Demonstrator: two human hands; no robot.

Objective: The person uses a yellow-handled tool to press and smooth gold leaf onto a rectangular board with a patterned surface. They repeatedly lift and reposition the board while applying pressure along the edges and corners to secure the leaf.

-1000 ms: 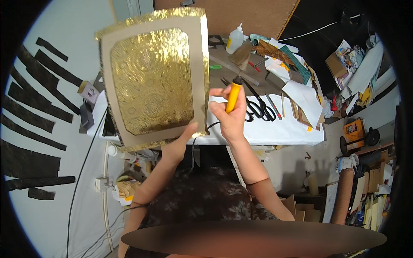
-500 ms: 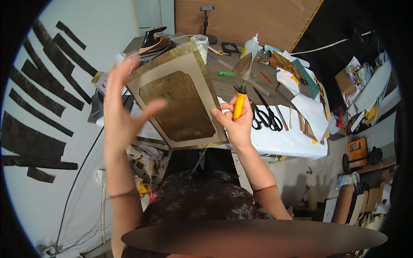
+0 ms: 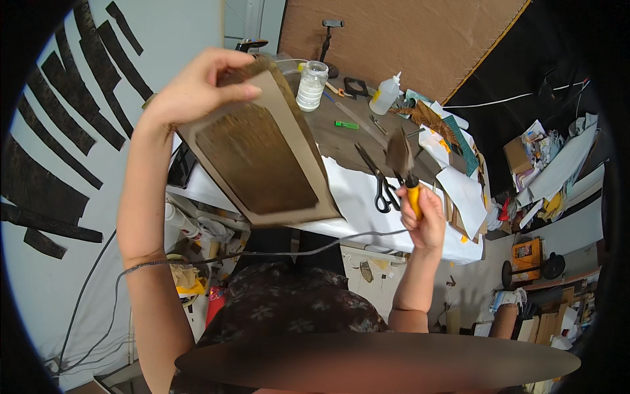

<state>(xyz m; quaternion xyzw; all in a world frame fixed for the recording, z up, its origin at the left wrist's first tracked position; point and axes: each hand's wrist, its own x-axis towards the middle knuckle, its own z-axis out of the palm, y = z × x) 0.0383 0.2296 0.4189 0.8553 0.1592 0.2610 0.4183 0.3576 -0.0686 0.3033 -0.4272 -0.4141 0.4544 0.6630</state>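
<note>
My left hand (image 3: pixel 197 85) grips the top edge of a large flat board (image 3: pixel 262 157) with a dark gold-brown centre panel and pale border. The board is raised and tilted, its lower edge near the table's front. My right hand (image 3: pixel 423 217) is closed around a tool with a yellow handle (image 3: pixel 413 197) and a wide flat brown head pointing up. That hand hovers right of the board, just above black scissors (image 3: pixel 384 187) lying on white paper.
The worktable (image 3: pixel 341 141) carries a clear jar (image 3: pixel 312 84), a white glue bottle (image 3: pixel 386 95), a green marker (image 3: pixel 346 125) and heaped paper scraps at the right. A large brown sheet (image 3: pixel 407 39) leans behind. Black strips mark the left wall. A cable runs across my lap.
The board has turned from facing me upright with its gold face to a tilted, darker view. My left hand moved from its bottom to its top edge. The right hand drifted right with the tool.
</note>
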